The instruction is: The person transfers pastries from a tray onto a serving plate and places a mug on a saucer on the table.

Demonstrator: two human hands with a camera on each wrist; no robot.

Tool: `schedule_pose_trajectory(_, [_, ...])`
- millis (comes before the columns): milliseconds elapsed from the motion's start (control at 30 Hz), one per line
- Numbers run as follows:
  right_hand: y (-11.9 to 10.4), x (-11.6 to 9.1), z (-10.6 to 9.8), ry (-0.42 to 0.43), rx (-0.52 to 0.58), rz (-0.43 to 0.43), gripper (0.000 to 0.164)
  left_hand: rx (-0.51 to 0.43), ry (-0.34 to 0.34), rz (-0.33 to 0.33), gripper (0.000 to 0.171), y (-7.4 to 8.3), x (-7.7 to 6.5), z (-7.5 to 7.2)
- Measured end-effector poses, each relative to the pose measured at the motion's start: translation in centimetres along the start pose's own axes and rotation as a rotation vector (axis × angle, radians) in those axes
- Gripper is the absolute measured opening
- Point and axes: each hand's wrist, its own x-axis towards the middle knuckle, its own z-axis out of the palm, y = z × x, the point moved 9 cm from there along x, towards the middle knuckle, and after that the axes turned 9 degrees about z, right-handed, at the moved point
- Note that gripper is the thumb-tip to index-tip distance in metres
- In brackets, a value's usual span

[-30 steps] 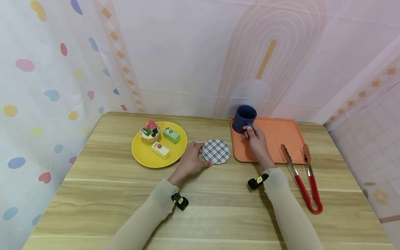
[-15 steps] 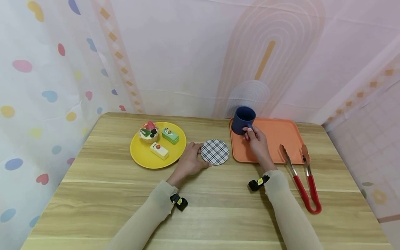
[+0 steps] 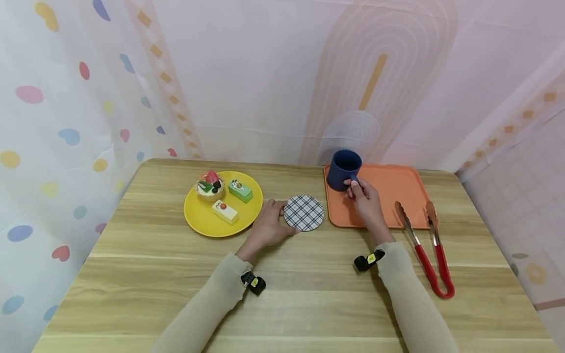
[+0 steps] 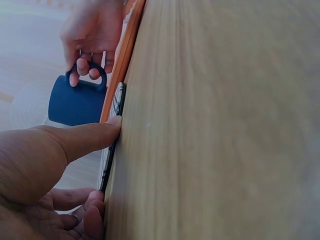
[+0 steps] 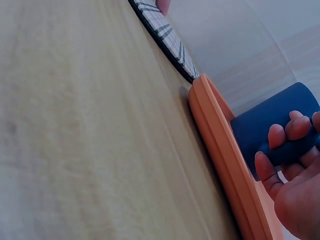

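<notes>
Toward the table's middle, my left hand [image 3: 270,226] holds a round plaid coaster [image 3: 304,213] at its left edge. The left wrist view shows the thumb [image 4: 95,137] on the rim of the coaster, which lies flat against the wood, and the other fingers curled by the rim further along. My right hand [image 3: 365,200] grips the handle of a dark blue mug [image 3: 340,174]. The mug is upright at the back left corner of an orange tray [image 3: 393,184]. From the right wrist, fingers show curled through and around the handle [image 5: 287,152], with the mug's base at the tray.
A yellow plate [image 3: 198,220] left of my left hand bears a fruit tart [image 3: 210,186], a green cake slice [image 3: 240,191] and a cream cake slice [image 3: 225,212]. Red-handled tongs [image 3: 428,260] lie right of my right arm, tips over the tray's front edge. Patterned cloth hangs behind.
My right wrist has shifted very slightly to the right. Both hands keep their hold, and the mug and coaster stay in place.
</notes>
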Motion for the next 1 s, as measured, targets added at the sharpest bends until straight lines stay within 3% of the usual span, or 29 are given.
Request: schedule_pose_trajectory(1000, [-1.9, -2.7, 0.4, -0.054, -0.031, -0.050, 0.042, 0.020, -0.007, 0.017, 0.085, 0.2, 0.0, 0.0])
